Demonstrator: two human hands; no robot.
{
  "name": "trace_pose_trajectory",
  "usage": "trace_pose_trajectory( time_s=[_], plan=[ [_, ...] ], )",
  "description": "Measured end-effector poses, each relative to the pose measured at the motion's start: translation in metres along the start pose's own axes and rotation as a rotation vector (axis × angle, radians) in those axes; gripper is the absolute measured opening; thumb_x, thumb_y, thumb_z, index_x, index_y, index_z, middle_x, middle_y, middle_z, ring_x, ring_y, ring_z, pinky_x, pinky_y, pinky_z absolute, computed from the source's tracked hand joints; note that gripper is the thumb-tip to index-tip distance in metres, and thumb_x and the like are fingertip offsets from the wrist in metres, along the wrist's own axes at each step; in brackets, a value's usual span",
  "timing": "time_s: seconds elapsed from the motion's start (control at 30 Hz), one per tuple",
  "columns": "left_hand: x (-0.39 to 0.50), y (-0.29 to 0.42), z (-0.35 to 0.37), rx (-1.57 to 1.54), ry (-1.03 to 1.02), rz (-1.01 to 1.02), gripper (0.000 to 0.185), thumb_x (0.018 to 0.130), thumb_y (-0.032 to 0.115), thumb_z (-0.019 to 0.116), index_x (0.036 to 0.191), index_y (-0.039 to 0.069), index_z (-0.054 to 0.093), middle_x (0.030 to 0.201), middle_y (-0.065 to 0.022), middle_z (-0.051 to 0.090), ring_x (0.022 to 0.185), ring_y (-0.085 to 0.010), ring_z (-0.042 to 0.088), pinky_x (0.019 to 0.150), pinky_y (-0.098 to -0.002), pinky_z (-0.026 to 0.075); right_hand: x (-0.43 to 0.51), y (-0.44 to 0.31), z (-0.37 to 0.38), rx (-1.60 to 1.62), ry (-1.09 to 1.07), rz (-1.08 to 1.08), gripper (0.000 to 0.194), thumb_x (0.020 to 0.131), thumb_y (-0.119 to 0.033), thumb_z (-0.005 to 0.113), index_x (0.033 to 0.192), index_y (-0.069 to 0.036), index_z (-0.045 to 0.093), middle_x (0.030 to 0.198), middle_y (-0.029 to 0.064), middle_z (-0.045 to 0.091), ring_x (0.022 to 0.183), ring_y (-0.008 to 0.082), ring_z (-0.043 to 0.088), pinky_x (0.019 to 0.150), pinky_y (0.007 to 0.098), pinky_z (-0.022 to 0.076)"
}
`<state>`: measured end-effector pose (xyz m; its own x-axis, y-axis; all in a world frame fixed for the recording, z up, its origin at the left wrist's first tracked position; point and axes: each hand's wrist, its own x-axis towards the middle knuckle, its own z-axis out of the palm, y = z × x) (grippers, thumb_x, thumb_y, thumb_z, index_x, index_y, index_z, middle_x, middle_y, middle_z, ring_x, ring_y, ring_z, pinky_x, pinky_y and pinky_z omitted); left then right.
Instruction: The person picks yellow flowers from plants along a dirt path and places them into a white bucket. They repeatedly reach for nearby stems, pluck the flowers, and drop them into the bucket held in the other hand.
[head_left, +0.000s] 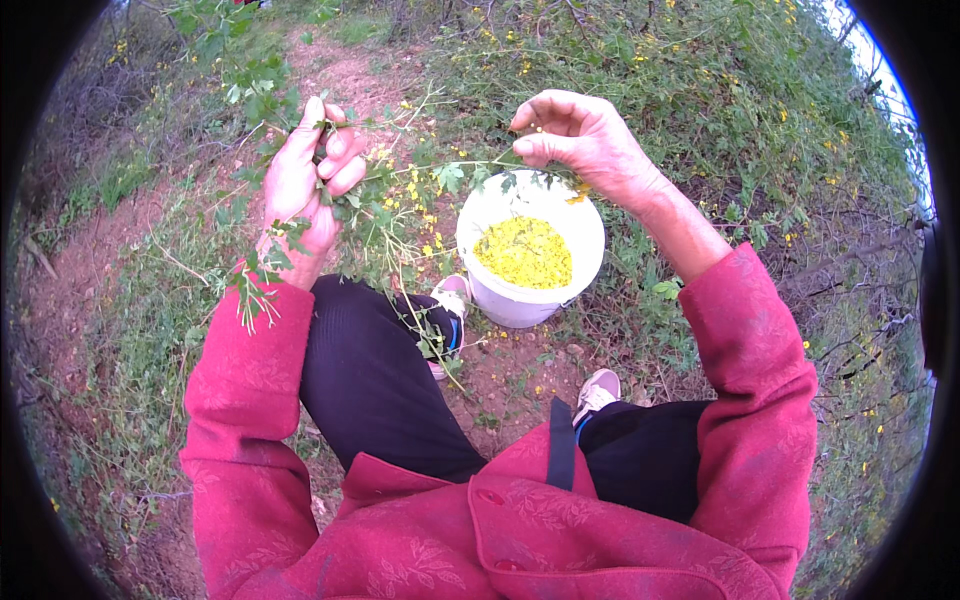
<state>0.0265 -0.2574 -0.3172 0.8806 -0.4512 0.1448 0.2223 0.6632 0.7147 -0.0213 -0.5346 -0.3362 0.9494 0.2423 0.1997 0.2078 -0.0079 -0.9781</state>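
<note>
My left hand (311, 161) is closed around a bunch of leafy green stems (390, 236), some with small yellow flowers, which hang down over my knee and forearm. My right hand (574, 139) is up and to the right, thumb and forefinger curled together at a thin leafy sprig (480, 163) that stretches between the two hands. Below the right hand a white plastic bucket (589, 251) stands on the ground. Inside it lies a heap of yellow flower heads (525, 251). A little orange-yellow bloom (579, 193) shows just beneath my right wrist.
Low green plants with yellow flowers (675, 82) grow thickly at the upper right. Bare reddish soil (337, 64) runs along the upper left. My two shoes (598, 390) are on the ground near the bucket. Dry branches (855, 255) stick out at the right.
</note>
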Motion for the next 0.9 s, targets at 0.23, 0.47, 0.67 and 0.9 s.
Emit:
trace_pose_trajectory(
  time_s=[0.23,0.47,0.67,0.9],
  plan=[
    [-0.001,0.002,-0.003,0.01,0.031,0.022,0.027,0.099,0.023,0.037,0.091,0.001,0.051,0.062,-0.0005,0.039,0.05,-0.0055,0.029,0.037,-0.019,0.023,0.0,0.005,-0.012,-0.07,0.096,0.019,0.017,0.078,-0.008,0.07,0.093,-0.002,0.064,0.081,0.0032,0.065,0.073,0.0091,0.06,0.07,0.0238,0.0499],
    [0.0,0.003,-0.008,0.001,0.007,0.01,0.026,0.099,0.021,0.037,0.092,0.0,0.051,0.063,-0.0012,0.039,0.05,-0.0058,0.03,0.037,-0.0194,0.024,-0.003,0.009,-0.02,0.047,0.205,0.1,0.019,0.078,-0.006,0.068,0.096,0.0,0.064,0.084,0.0064,0.065,0.074,0.0114,0.062,0.069,0.0244,0.0517],
    [0.001,0.006,-0.015,-0.03,0.018,0.051,0.025,0.099,0.021,0.038,0.092,-0.001,0.05,0.064,-0.0017,0.039,0.051,-0.0064,0.03,0.038,-0.0196,0.024,-0.005,0.022,-0.045,-0.06,0.285,0.171,0.019,0.085,-0.012,0.062,0.101,-0.002,0.063,0.09,0.0042,0.064,0.078,0.0098,0.061,0.071,0.0236,0.0507],
    [0.003,0.008,-0.02,-0.035,0.02,0.065,0.026,0.099,0.021,0.037,0.091,0.0,0.049,0.063,-0.0017,0.038,0.051,-0.0066,0.031,0.038,-0.02,0.025,-0.021,0.01,-0.051,-0.059,0.235,0.29,0.043,0.092,-0.04,0.05,0.11,-0.001,0.059,0.1,0.0099,0.062,0.098,0.0146,0.058,0.082,0.0298,0.0489]
  ],
)
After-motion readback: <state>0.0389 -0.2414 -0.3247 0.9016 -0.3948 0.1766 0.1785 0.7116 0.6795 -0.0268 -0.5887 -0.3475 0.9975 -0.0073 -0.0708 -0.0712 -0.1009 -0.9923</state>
